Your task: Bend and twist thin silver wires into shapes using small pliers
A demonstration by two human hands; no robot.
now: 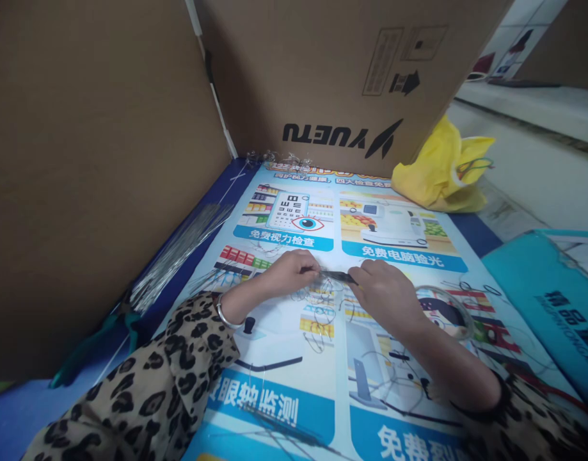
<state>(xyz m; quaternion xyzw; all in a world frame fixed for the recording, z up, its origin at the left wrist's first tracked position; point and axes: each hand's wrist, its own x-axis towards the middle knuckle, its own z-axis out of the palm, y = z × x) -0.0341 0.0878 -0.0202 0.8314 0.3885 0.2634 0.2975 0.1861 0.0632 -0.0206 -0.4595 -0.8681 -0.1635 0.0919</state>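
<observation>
My right hand [387, 298] is closed around a dark, narrow-nosed tool [339, 276] that looks like pliers; its handles are hidden in the fist. The tool's tip points left, toward my left hand [291, 272]. That hand is closed in a pinch at the tip, on what seems to be thin wire, mostly covered by the fingers. Below the hands, small bent wire pieces [320, 314] lie scattered on the printed poster sheet [339, 358]. Right of my right wrist rests a coil of wire [466, 317].
At left lie a bundle of straight wires [178, 256] and teal-handled pliers [102, 339]. Cardboard walls [322, 77] rise behind and left. Wire pieces [284, 160] sit along the back. A yellow bag [440, 173] and a teal box [553, 314] stand at right.
</observation>
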